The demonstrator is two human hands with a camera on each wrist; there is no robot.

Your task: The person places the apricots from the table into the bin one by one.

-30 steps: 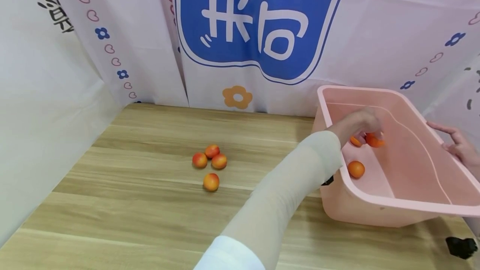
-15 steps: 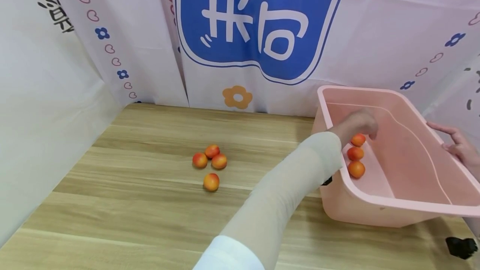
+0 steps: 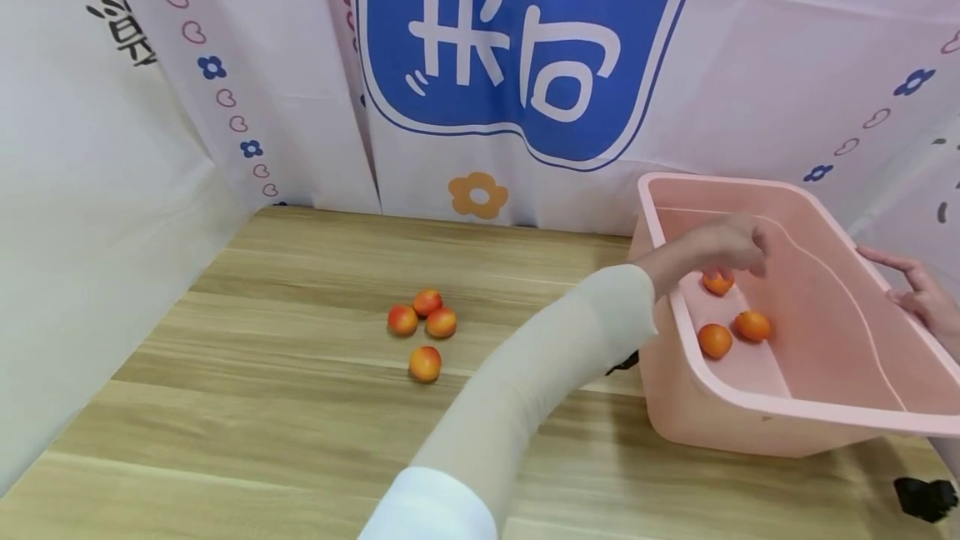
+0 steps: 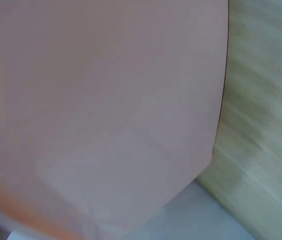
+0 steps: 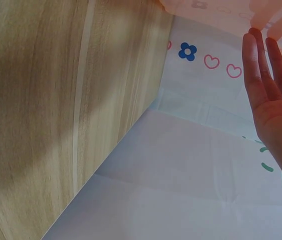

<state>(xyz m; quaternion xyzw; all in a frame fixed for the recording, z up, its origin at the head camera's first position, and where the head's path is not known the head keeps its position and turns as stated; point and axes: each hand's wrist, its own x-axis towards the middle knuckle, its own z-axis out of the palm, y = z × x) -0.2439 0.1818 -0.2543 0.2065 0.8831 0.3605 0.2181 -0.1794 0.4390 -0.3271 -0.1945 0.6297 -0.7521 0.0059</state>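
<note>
In the head view my left hand (image 3: 731, 244) is inside the pink plastic bin (image 3: 750, 415), over its far left part. Its fingertips overlap the top of a small orange-red fruit (image 3: 717, 282); I cannot tell whether they grip it. Two more such fruits lie on the bin floor: one near the left wall (image 3: 715, 342), one just right of it (image 3: 752, 326). My right hand (image 3: 922, 294) rests on the bin's right rim. The right wrist view shows that hand (image 5: 278, 107) with straight fingertips against the bin's outer wall. Pink bin wall (image 4: 131, 100) fills most of the left wrist view.
On the wooden table (image 3: 262, 423), left of the bin, three fruits (image 3: 441, 322) sit clustered and a single fruit (image 3: 425, 364) lies in front. A printed white curtain (image 3: 315, 148) hangs behind the table. My left sleeve (image 3: 525, 373) crosses the table's front.
One fruit inside the bin has rolled right and nearer, away from the row of three. My left forearm has drawn back slightly leftward. My right hand stays at the rim.
</note>
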